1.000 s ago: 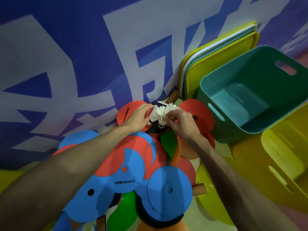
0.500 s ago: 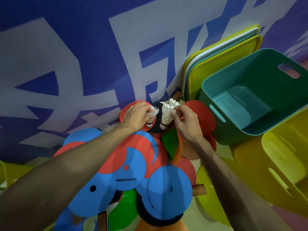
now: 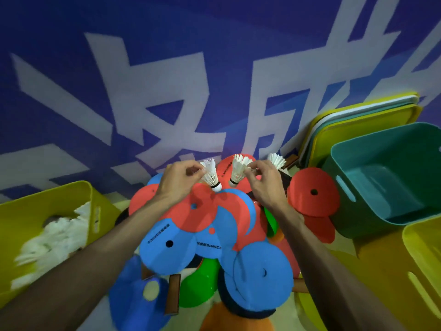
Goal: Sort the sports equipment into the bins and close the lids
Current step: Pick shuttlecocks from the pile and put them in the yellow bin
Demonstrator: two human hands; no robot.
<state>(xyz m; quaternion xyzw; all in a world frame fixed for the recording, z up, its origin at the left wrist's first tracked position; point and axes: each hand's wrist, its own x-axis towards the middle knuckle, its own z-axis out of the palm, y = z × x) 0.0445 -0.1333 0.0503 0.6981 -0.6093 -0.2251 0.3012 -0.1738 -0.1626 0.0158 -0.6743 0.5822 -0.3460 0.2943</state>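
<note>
Left hand (image 3: 177, 185): fingers pinch 1 shuttlecock (image 3: 211, 175), cork down. Right hand (image 3: 265, 187): fingers pinch a second shuttlecock (image 3: 238, 169); a third shuttlecock (image 3: 276, 160) shows just behind that hand. All 3 are above the paddle pile (image 3: 167, 254). Bins seen: 3. The left yellow bin (image 3: 47, 194) holds white shuttlecocks; the teal bin (image 3: 353, 220) and right yellow bin (image 3: 381, 271) stand at right.

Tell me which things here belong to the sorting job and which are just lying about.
Job: left hand pinching left shuttlecock; right hand pinching right shuttlecock; paddle pile; left yellow bin of shuttlecocks; teal bin; right yellow bin; stacked lids.
Lying about: only the blue wall banner.
</note>
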